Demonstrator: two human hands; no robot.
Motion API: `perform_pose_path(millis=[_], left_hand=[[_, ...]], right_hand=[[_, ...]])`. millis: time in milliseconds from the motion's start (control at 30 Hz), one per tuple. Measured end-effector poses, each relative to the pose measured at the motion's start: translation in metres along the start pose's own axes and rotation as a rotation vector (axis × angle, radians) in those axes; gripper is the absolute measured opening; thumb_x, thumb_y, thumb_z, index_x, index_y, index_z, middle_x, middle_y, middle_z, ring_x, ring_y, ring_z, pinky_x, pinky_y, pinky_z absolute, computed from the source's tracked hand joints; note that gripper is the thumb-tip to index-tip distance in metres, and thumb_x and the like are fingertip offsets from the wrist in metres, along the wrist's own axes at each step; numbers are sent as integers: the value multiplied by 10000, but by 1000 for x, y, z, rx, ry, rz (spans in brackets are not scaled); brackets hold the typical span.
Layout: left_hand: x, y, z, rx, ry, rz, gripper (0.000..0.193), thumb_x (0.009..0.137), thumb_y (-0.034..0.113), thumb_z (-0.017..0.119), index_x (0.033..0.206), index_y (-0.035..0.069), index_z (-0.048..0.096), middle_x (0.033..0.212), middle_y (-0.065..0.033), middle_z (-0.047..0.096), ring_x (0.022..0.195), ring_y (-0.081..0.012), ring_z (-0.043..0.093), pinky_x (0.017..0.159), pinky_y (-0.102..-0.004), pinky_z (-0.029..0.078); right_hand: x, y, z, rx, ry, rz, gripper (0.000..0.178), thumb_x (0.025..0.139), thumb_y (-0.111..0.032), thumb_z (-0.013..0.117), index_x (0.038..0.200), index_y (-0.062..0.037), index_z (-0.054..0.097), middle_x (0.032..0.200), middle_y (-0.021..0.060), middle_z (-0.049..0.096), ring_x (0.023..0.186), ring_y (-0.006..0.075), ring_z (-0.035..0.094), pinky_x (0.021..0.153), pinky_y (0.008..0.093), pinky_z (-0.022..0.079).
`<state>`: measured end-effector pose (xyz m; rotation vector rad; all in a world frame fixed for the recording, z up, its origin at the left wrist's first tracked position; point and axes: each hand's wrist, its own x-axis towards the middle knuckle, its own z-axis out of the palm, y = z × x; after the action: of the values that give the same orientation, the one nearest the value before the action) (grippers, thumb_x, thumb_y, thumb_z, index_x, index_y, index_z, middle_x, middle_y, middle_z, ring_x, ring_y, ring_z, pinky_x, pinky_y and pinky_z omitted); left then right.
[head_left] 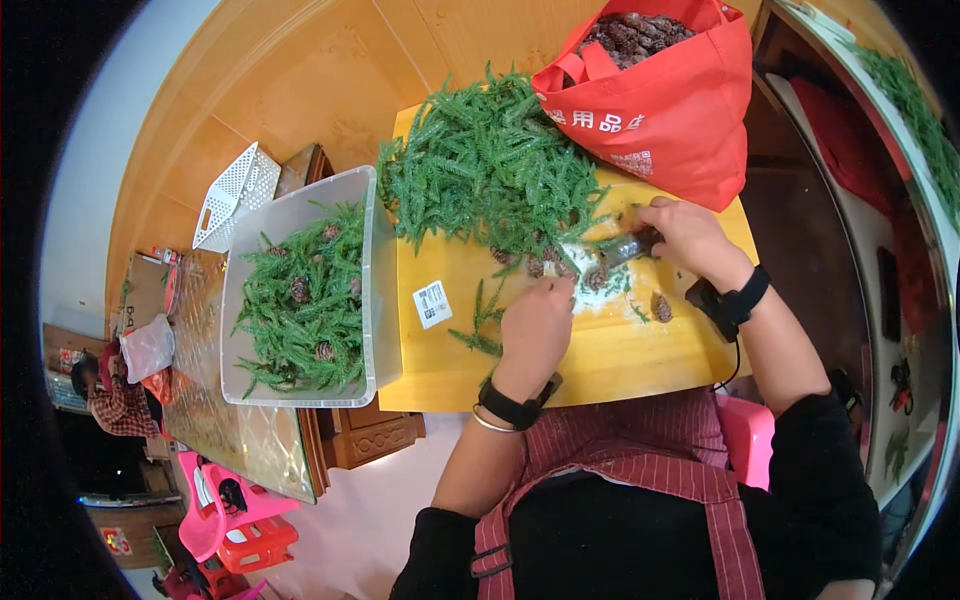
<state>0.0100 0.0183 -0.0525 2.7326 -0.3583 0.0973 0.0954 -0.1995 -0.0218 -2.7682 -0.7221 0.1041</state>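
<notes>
My left hand (538, 335) is closed over the yellow tabletop (440, 365), its fingertips beside small brown pine cones (540, 266); what it pinches is hidden. In my right hand (690, 238) is a small dark, see-through bottle-like thing (627, 246), tilted low over the table. White powder (590, 296) lies scattered under and between the hands. A pine cone (597, 277) sits in the powder, and another pine cone (661, 307) is nearer to me. Green artificial pine sprigs (490, 160) form a big heap beyond my hands; a loose sprig (482, 325) lies left of my left hand.
Left of the table, a clear plastic bin (372, 300) holds sprigs with pine cones. At the back right stands a red bag (690, 110) full of cones. A white label (432, 304) lies on the tabletop. A white basket (236, 195) and pink stool (205, 510) are farther left.
</notes>
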Motion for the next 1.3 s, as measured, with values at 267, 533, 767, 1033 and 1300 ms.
perform_pose_path(millis=[267, 533, 767, 1033, 1300], left_hand=[[-11, -1, -21, -392, 74, -43, 315, 706, 59, 643, 1001, 76, 533, 815, -93, 574, 732, -235, 579, 621, -305, 467], [-16, -4, -28, -844, 88, -184, 369, 759, 28, 624, 1111, 33, 514, 920, -32, 548, 841, -102, 516, 641, -223, 465], [-22, -11, -37, -1186, 67, -221, 362, 803, 6, 564, 1156, 4, 482, 1017, -51, 523, 872, -113, 521, 744, -236, 479], [-20, -8, -53, -1754, 85, -355, 364, 839, 10, 510, 1195, 32, 442, 1028, -63, 518, 896, -166, 561, 767, -274, 493], [-7, 7, -52, -1922, 109, -235, 325, 847, 2, 483, 1169, 19, 448, 1035, -71, 539, 925, -178, 559, 787, -294, 498]], right_hand=[[8, -2, -9, 134, 172, -56, 98, 686, -70, 621, 784, -67, 619, 765, 97, 607, 685, 276, 588, 602, 347, 461], [30, -54, 32, -81, 138, -225, 69, 681, -107, 553, 671, -81, 616, 736, 98, 581, 712, 258, 603, 619, 363, 489], [36, -68, 33, -182, 112, -201, 85, 672, -111, 545, 681, -78, 624, 757, 106, 585, 703, 259, 604, 616, 359, 489], [8, -85, -34, 765, 435, -254, 33, 792, -24, 563, 779, -7, 538, 820, 64, 590, 711, 134, 578, 626, 268, 473], [-38, -75, -46, 1618, 512, -56, 62, 871, -24, 475, 925, -53, 464, 920, 91, 584, 780, 117, 568, 670, 204, 440]])
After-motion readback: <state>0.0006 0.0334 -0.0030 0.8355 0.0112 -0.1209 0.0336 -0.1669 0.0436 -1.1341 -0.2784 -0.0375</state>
